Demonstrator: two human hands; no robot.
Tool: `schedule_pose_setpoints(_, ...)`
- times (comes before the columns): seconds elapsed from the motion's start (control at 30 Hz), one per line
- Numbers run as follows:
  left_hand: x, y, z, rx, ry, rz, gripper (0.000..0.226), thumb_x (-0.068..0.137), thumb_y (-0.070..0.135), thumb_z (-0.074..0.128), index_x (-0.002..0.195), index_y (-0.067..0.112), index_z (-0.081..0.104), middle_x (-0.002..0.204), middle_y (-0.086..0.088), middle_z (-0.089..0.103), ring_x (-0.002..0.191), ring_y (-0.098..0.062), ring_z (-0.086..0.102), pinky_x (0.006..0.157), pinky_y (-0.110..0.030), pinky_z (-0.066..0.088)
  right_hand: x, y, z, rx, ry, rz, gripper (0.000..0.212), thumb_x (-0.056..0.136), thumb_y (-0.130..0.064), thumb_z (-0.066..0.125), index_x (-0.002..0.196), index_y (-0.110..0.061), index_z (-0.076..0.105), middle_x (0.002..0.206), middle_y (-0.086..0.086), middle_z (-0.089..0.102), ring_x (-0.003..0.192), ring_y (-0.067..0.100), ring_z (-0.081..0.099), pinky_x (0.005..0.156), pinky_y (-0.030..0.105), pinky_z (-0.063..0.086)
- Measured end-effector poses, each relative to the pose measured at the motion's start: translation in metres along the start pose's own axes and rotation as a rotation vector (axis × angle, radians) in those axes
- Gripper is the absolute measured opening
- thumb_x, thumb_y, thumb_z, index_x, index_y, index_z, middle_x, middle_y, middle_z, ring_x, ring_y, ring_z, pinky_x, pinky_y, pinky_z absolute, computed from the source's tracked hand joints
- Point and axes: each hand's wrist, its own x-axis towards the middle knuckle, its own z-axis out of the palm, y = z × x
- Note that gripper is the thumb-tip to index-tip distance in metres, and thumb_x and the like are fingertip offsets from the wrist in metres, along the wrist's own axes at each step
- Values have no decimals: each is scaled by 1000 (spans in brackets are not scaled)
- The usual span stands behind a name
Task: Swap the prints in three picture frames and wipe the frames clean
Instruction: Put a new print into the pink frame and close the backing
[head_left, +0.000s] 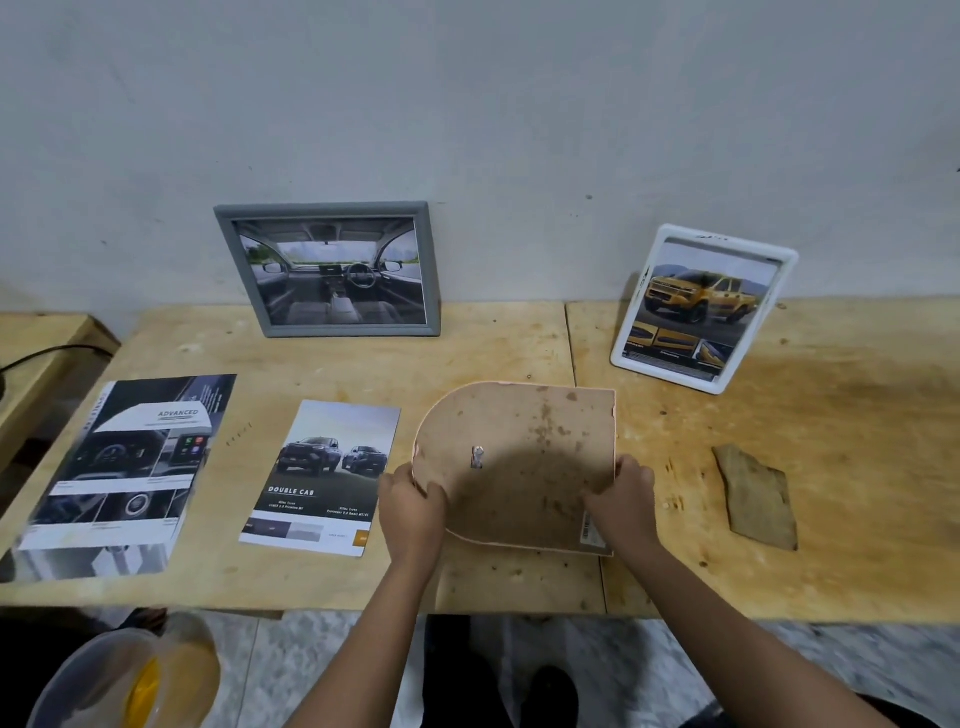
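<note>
We logged the arched frame (514, 462) face down mid-table (857, 415). The left hand (413, 499) and right hand (621, 496) were apart, each gripping one of its side edges. The grey frame (327, 270) and white frame (704, 309) stood by the wall with prints inside. The dashboard print (130, 467) and double-cab print (324, 478) lay loose to the left, and the cloth (756, 496) lay apart on the right. We judged the swap midway and the wiping likely not yet done.

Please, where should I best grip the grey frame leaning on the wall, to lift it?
Probably take the grey frame by its left and right bars, from the front. It leans back on the wall, so its rear is blocked, but both sides stand free.
</note>
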Motion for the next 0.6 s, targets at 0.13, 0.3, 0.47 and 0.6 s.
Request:
schedule_pose_setpoints(0.13,2,29,2,-253,129,10,6,94,15,49,96,11,52,101,-4,47,75,-16,51,70,-28,40,1,-16,-9,206,151,-125,33,81,4,58,103,-14,41,85,3,51,69,19,52,45,18,36)
schedule_pose_setpoints(0.3,12,50,7,-507,107,-148,14,96,5,41,95,11,53,100,-4,54,89,-20,52,77,-27,39,9,-19,-24,822,108,-26,18,95,-6,43,108,-18,42,93,0,55,77,13,57,66,26,50)
schedule_pose_setpoints(0.47,17,47,7,-1028,-171,-434,29,99,2,30,114,-2,55,92,-12,62,75,-14,62,57,-21,56,12,3,-29,1159,96,198,19,97,-8,39,99,-19,54,104,3,58,93,17,57,73,29,54)
schedule_pose_setpoints(0.6,7,36,8,-1134,-200,-527,30,100,3,31,122,-4,50,97,-12,65,89,-20,64,71,-25,57,12,23,-31,1277,30,354,21,97,-16,42,105,-10,60,103,11,62,94,23,61,75,36,55)
